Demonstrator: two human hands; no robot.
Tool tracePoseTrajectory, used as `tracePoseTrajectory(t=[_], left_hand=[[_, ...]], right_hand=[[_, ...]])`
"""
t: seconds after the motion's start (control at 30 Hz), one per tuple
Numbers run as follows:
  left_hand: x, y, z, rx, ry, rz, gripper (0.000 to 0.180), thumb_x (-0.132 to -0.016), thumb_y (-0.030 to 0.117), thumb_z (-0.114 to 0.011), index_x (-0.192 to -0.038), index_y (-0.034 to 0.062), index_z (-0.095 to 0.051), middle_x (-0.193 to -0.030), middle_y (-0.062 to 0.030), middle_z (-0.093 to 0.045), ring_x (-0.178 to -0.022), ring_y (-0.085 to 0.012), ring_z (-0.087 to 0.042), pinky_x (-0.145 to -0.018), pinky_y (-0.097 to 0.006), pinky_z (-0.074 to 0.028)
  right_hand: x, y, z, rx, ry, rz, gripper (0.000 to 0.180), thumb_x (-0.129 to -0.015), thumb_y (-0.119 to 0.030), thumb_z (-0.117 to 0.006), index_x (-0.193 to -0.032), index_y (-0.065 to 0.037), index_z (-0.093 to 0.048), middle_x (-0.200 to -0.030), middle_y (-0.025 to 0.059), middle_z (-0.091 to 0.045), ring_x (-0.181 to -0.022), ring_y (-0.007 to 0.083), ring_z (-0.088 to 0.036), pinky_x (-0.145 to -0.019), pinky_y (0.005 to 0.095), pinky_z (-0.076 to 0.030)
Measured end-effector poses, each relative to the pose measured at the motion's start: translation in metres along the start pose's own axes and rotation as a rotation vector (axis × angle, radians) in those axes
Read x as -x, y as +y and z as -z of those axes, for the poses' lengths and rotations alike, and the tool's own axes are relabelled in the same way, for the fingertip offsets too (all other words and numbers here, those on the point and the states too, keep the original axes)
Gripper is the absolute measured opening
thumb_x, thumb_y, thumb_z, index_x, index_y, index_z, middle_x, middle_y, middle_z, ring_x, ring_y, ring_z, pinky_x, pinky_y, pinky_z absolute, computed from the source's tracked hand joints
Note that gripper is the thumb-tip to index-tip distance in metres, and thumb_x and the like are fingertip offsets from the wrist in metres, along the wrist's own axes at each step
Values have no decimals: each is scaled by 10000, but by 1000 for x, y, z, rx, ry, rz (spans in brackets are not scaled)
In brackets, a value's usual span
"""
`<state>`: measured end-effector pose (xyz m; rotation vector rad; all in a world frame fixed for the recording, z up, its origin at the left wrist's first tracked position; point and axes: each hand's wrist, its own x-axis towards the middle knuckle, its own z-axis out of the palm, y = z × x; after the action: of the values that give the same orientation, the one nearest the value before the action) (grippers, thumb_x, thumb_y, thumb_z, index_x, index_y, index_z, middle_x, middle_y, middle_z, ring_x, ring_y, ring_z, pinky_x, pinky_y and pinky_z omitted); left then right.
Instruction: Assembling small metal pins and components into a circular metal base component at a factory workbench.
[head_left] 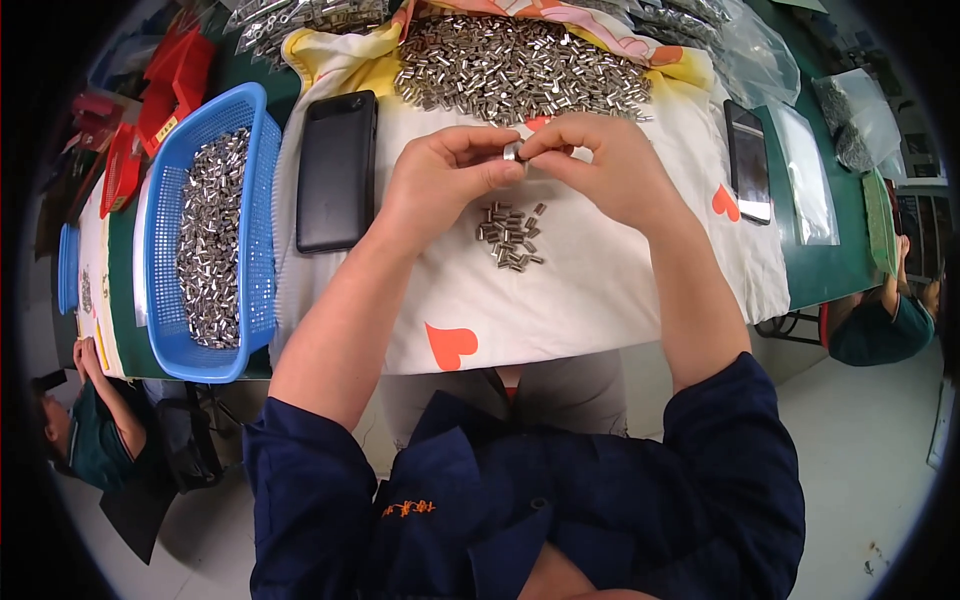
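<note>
Head view: both hands met above a white cloth (600,300) that covered part of the green worktop (845,245). A small silvery metal piece (511,152) was located at the fingertips, between the hands.

Left hand (435,185): grip clamped on the metal piece, thumb opposing forefinger. Right hand (615,170): fingertips together at the piece's 3 o'clock side; whether this grip was clamped on it could not be told, as the fingers hid the contact.

Layout, with the metal piece as clock centre: a large heap (520,75) of small metal cylinders lay at 12 o'clock. A small pile (508,238) lay at 6 o'clock, well apart from the heap. A blue basket (260,265) of similar parts stood between 8 and 9 o'clock. A flat black object (336,172) lay at 9 o'clock, and a phone (748,163) at 3 o'clock.

Step in hand, as judged: two-handed handling of a single piece. The next move appeared to call for a steady left grip while the right fingertips turned or released the piece.
</note>
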<state>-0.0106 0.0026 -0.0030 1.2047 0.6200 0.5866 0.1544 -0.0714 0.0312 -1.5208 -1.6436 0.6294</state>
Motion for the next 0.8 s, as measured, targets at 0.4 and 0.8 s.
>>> tracePoseTrajectory(t=[0.4, 0.8], left_hand=[[2, -1, -5, -154, -81, 12, 252, -740, 1, -634, -987, -11, -584, -831, -36, -616, -776, -85, -583, -693, -199, -473], [-1, -4, -2, -36, -86, -30, 253, -742, 4, -632, -989, -6, -576, -845, -34, -610, -771, -85, -582, -680, -196, -471]], right_hand=[[-11, 36, 4, 495, 184, -39, 109, -718, -130, -564, -770, -49, -615, -713, 95, -580, -698, 247, -558, -631, 346, -445], [-14, 40, -4, 608, 222, 75, 107, -719, -105, -532, -751, -68, -627, -755, 108, -581, -771, 282, -544, -703, 372, -435]])
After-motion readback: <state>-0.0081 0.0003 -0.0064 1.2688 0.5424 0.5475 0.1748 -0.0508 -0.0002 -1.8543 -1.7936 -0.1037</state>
